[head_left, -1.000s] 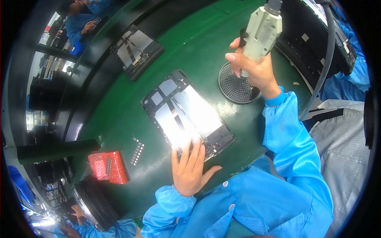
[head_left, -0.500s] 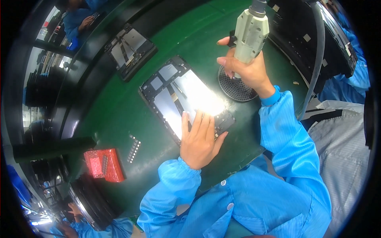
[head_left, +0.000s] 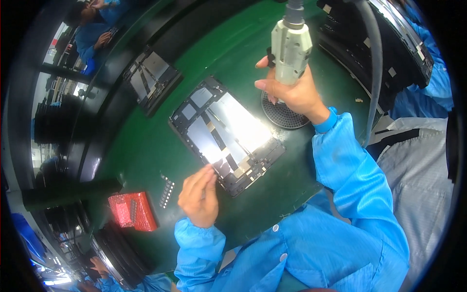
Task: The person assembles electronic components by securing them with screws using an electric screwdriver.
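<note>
An opened tablet (head_left: 226,134), its silver inner plate and black frame showing, lies flat and slanted on the green bench. My left hand (head_left: 199,199) is at its lower left edge, fingers drawn together and tips at the frame; anything between them is hidden. My right hand (head_left: 299,95) is wrapped round a pale electric screwdriver (head_left: 290,53), held upright with its cable rising from the top. Beneath that hand is a round dark dish (head_left: 284,116) with a pattern of small holes. The screwdriver's tip is hidden behind my fingers.
Another opened tablet (head_left: 150,78) lies at the far left. Nearer are a strip of small parts (head_left: 167,192) and a red wrapped packet (head_left: 132,211). Black panels (head_left: 374,53) stand at the right behind a hanging grey cable (head_left: 373,73). Other people sit around the bench.
My left hand has come off the tablet's inner plate and moved left to its edge, fingers now drawn together. The screwdriver in my right hand stays over the dish.
</note>
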`<state>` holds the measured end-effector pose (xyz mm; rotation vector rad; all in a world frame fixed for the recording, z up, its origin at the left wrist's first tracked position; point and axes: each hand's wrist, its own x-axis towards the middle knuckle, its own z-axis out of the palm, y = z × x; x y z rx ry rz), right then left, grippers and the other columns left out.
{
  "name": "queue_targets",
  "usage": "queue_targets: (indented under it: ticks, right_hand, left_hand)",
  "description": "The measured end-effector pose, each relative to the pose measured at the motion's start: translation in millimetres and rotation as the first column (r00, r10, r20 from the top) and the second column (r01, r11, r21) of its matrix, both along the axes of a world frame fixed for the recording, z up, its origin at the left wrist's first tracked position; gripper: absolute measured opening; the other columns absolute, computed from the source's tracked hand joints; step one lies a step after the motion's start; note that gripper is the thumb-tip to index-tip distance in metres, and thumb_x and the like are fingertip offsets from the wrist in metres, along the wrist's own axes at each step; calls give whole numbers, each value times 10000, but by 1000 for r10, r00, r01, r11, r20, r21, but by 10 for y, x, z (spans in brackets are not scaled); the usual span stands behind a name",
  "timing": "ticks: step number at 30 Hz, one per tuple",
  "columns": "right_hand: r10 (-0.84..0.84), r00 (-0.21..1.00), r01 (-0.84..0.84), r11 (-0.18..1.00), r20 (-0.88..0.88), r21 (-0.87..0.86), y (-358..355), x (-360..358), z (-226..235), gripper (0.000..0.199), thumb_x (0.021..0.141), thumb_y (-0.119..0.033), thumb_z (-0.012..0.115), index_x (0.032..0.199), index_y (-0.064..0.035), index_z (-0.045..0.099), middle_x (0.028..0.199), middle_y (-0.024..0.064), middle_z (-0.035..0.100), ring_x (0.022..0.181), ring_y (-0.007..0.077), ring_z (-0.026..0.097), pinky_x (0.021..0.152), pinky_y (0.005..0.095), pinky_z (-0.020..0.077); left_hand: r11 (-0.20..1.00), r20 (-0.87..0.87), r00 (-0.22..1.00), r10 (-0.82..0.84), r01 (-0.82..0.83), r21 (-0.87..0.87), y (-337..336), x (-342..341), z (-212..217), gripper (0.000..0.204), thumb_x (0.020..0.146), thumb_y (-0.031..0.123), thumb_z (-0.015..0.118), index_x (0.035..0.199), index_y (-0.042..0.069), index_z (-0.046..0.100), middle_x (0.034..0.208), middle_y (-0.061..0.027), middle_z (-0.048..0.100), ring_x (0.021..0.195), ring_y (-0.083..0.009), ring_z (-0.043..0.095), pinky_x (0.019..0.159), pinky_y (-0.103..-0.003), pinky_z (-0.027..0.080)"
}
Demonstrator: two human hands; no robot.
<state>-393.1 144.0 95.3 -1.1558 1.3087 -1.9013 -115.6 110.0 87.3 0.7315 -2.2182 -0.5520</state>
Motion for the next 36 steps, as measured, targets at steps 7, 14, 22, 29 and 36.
queue_targets:
  ticks: [7,14,22,29,36]
  right_hand:
    - [-111,989,109,994,-102,-24,-2,37,41,270,740,-63,710,970,17,591,574,0,556,470,63,509,448,208,404]
    - [-83,991,80,996,-108,-35,1,-7,33,403,758,-31,632,1121,82,498,543,14,484,454,92,462,440,229,363]
    - [-83,989,79,996,-125,-33,-5,36,45,426,766,-39,617,1146,90,474,566,14,485,472,99,461,468,241,381]
    - [-62,993,51,993,-105,-105,-18,8,19,398,757,-59,673,1107,65,529,574,8,508,463,96,486,443,233,408]
    - [-64,996,57,992,-64,-111,-7,72,99,426,765,-54,655,1131,88,492,566,14,492,457,97,465,464,244,408]
  left_hand:
    - [814,-46,947,317,-247,526,-16,278,-140,165,732,-57,679,884,-39,615,798,-116,638,720,-173,633,652,-267,513]
    - [526,-205,950,237,52,849,64,170,-120,101,806,-31,618,898,-60,589,803,-115,629,677,-153,629,593,-238,519]
    - [741,-194,962,192,-12,671,-16,107,-279,93,776,-35,652,852,-55,601,839,-50,553,645,-61,538,542,-177,446]
    - [780,-118,990,76,15,625,-151,124,-332,95,760,-34,666,838,-55,616,841,-56,566,687,-76,567,565,-191,455]
    - [994,116,993,36,-48,102,72,206,-211,268,705,100,739,929,-7,640,832,-92,561,653,-178,568,551,-268,463]
